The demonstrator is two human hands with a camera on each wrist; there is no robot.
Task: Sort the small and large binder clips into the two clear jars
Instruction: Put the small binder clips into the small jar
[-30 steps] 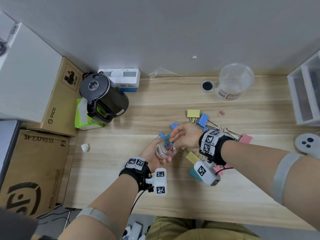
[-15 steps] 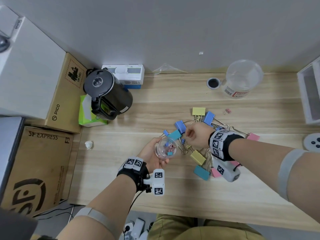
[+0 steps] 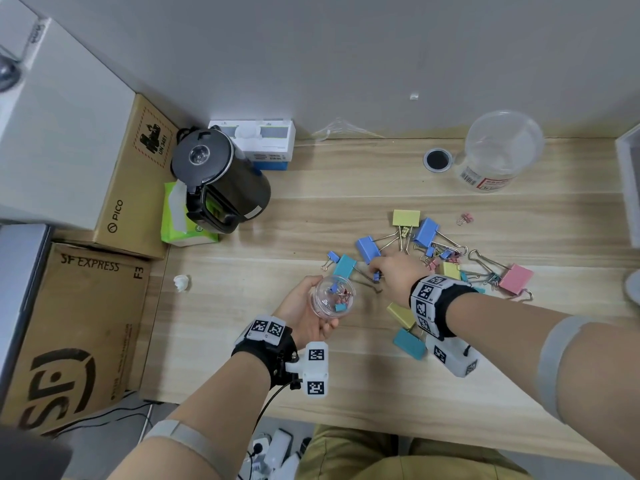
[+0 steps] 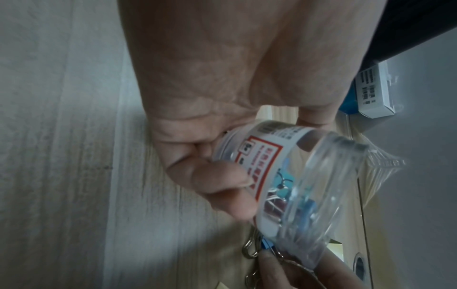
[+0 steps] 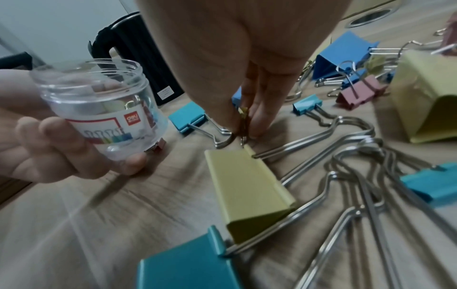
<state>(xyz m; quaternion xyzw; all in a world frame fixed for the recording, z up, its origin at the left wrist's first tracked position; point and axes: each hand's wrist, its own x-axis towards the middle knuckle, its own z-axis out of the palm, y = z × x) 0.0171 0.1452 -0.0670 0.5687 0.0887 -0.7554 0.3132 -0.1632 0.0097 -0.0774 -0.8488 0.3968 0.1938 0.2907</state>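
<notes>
My left hand [image 3: 303, 308] grips a small clear jar [image 3: 333, 295] just above the table, mouth up, with several small clips inside. The left wrist view shows the jar [image 4: 296, 176] tilted in my fingers [image 4: 222, 185]. My right hand [image 3: 375, 273] reaches down beside it and pinches the wire handles of a small blue clip [image 4: 265, 244] on the table; the right wrist view shows the right hand's [image 5: 243, 127] fingertips closed there. Large clips [image 3: 405, 218] in yellow, blue, teal and pink lie in a pile to the right. A big clear jar [image 3: 502, 150] stands empty at the back right.
A black kettle [image 3: 218, 178], a green tissue pack [image 3: 173, 230] and a white box [image 3: 256, 140] stand at the back left. Cardboard boxes [image 3: 79, 323] flank the table's left edge. A white bin [image 3: 628, 181] lies at the right edge. One small pink clip [image 3: 465, 218] lies apart.
My right hand left the small jar's mouth, moved right and down to the table, and now pinches a small blue clip. The left hand still holds the jar.
</notes>
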